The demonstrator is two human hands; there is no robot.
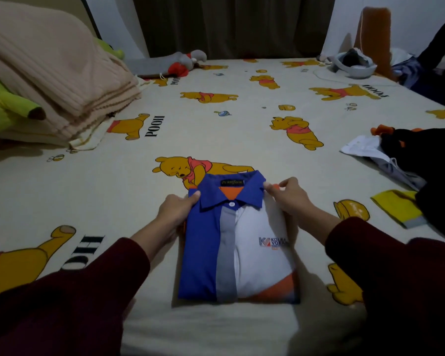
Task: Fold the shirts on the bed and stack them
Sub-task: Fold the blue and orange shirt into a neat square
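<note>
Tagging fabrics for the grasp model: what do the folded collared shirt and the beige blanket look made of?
Collared shirt: seemingly thin woven cloth, smooth and matte; it keeps a crisp collar and flat panels. Beige blanket: probably a thick, soft knit or plush; parallel ribs run across it and its folds are bulky.

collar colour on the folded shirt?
Blue, on the folded shirt between both hands; head view, the only one.

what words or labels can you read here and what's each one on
"POOH": printed beside the bears on the bed sheet, several times, some upside down or cut off.
Collar label of the folded shirt: yellow lettering, too blurred to read.
Chest logo on the shirt: starts with "K", rest too blurred.
</note>
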